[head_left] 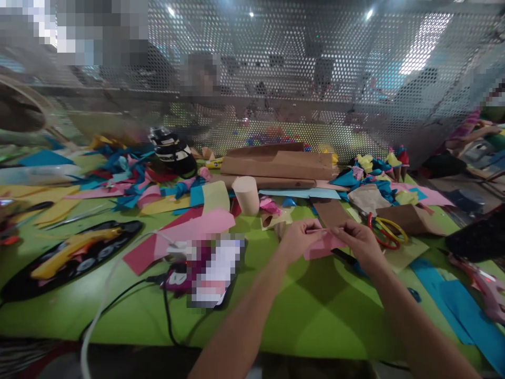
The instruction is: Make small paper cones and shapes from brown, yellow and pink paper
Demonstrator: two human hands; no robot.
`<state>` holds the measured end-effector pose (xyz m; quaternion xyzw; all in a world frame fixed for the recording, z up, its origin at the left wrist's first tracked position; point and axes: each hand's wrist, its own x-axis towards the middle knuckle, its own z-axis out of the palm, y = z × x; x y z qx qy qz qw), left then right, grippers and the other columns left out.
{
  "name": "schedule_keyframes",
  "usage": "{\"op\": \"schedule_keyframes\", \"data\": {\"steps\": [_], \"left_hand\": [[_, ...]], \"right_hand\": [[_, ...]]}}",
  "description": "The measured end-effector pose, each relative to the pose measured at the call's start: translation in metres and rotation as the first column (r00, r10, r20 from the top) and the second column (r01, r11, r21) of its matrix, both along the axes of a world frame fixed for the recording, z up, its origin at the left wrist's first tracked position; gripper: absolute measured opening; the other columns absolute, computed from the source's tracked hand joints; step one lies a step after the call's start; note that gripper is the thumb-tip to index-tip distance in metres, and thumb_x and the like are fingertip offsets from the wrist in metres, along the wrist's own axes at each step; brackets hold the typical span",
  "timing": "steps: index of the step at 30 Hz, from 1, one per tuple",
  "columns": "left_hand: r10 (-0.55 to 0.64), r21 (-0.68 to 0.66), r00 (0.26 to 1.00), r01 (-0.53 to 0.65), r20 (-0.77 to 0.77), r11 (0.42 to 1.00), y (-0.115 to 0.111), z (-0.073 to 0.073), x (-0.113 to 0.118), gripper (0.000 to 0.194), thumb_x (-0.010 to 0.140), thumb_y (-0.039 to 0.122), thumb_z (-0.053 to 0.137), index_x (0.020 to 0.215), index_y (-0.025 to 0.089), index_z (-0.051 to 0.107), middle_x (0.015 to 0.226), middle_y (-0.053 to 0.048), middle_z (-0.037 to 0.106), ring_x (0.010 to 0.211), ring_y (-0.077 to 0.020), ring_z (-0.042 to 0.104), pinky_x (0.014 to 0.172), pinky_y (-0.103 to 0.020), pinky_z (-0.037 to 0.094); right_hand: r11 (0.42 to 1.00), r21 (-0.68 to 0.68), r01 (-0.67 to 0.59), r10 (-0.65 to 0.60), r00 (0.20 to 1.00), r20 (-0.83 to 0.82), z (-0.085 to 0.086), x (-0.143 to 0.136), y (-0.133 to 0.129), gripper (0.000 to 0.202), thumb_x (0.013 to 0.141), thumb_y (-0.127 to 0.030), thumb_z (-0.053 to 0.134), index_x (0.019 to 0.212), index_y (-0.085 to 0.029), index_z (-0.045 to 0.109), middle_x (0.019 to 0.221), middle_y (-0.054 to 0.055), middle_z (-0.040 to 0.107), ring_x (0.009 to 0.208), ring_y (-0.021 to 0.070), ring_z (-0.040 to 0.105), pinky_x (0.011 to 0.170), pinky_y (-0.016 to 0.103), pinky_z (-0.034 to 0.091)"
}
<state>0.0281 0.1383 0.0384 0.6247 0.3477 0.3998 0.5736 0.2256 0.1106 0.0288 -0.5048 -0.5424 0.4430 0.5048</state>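
Note:
Both my hands pinch a small sheet of pink paper [321, 246] above the green table [315, 316]. My left hand [299, 239] grips its left edge, fingers closed. On the upper right edge, my right hand [357, 238] closes thumb and fingers on the same sheet. Under my right hand lies a dark-bladed tool [344, 258] with a blue part, half hidden by the wrist. Scissors with red and yellow handles [389, 231] rest just right of that hand. A beige paper cup or roll [246, 195] stands beyond my left hand.
A phone [219, 271] and a purple power strip [177, 279] with cables lie left of my arms. Farther left is a black tray [130, 230]. Blue paper strips [445, 300] and a pink glue gun [481, 287] lie at right. Folded brown paper [276, 163] lies before a perforated metal screen [276, 63].

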Motion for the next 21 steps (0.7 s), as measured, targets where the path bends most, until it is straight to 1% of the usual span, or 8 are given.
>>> {"op": "schedule_keyframes", "data": {"steps": [2,4,8,11,14,17,19,21], "left_hand": [[0.003,0.043,0.998,-0.001,-0.055,0.999,-0.001,0.003,0.000,0.020,0.089,0.033,0.066,0.078,0.017,0.070,0.073,0.000,0.063,0.071,-0.0133,0.054,0.069,-0.027,0.040],[-0.005,0.066,0.996,0.012,-0.093,0.998,0.000,0.005,-0.002,0.022,0.090,0.033,0.062,0.077,0.017,0.069,0.071,0.001,0.060,0.069,-0.0132,0.052,0.069,-0.027,0.039],[-0.036,0.070,0.992,0.044,-0.118,0.997,0.001,0.005,-0.004,0.023,0.091,0.034,0.061,0.077,0.017,0.068,0.070,0.001,0.060,0.069,-0.0134,0.052,0.069,-0.027,0.040],[-0.042,0.037,0.992,0.047,-0.119,0.998,0.003,0.003,-0.007,0.025,0.091,0.037,0.063,0.077,0.017,0.068,0.071,0.000,0.063,0.069,-0.0137,0.056,0.070,-0.028,0.043],[-0.044,-0.060,0.995,0.039,-0.090,0.997,0.008,0.003,-0.015,0.024,0.090,0.036,0.065,0.079,0.015,0.069,0.072,-0.004,0.068,0.066,-0.0148,0.061,0.069,-0.030,0.049],[0.046,-0.086,0.996,-0.052,-0.074,0.995,0.016,0.003,-0.026,0.020,0.090,0.033,0.065,0.083,0.014,0.069,0.074,-0.007,0.071,0.063,-0.0156,0.064,0.065,-0.031,0.052],[0.153,-0.014,0.987,-0.154,-0.057,0.988,0.019,0.005,-0.030,0.019,0.092,0.032,0.063,0.084,0.015,0.068,0.076,-0.007,0.071,0.068,-0.0163,0.066,0.069,-0.031,0.054],[0.194,0.093,0.981,-0.190,-0.032,0.977,0.017,0.008,-0.030,0.018,0.094,0.032,0.061,0.093,0.017,0.070,0.087,-0.008,0.073,0.082,-0.0182,0.068,0.079,-0.033,0.055]], "right_hand": [[1.000,0.013,0.006,-0.007,0.999,0.041,-0.004,0.000,0.000,0.032,0.082,-0.048,0.078,0.073,-0.019,0.066,0.067,-0.002,0.058,0.064,0.0138,0.051,0.060,0.026,0.038],[1.000,0.017,0.020,-0.021,0.999,0.048,-0.007,0.002,0.000,0.032,0.082,-0.048,0.078,0.075,-0.019,0.066,0.068,-0.002,0.058,0.066,0.0143,0.051,0.061,0.027,0.037],[0.999,0.018,0.027,-0.028,0.998,0.053,-0.004,0.005,0.000,0.031,0.082,-0.048,0.078,0.074,-0.020,0.067,0.069,-0.002,0.058,0.066,0.0146,0.050,0.061,0.027,0.036],[0.999,0.017,0.039,-0.040,0.999,0.026,0.002,0.004,-0.002,0.029,0.081,-0.046,0.080,0.072,-0.020,0.068,0.068,-0.001,0.060,0.066,0.0144,0.051,0.061,0.027,0.037],[0.996,0.018,0.091,-0.091,0.996,-0.023,0.009,0.009,-0.001,0.030,0.077,-0.047,0.082,0.071,-0.021,0.068,0.064,-0.002,0.059,0.060,0.0135,0.049,0.055,0.026,0.036],[0.978,0.020,0.207,-0.202,0.969,-0.141,0.017,0.022,0.002,0.031,0.072,-0.046,0.086,0.072,-0.021,0.068,0.063,-0.003,0.058,0.054,0.0115,0.046,0.048,0.024,0.034],[0.963,0.012,0.269,-0.261,0.942,-0.211,0.020,0.029,0.004,0.032,0.068,-0.044,0.090,0.071,-0.021,0.068,0.063,-0.003,0.058,0.053,0.0103,0.046,0.046,0.023,0.033],[0.966,-0.023,0.256,-0.255,0.941,-0.222,0.020,0.029,0.004,0.034,0.065,-0.043,0.091,0.070,-0.020,0.067,0.061,-0.003,0.057,0.052,0.0101,0.045,0.046,0.023,0.033]]}}
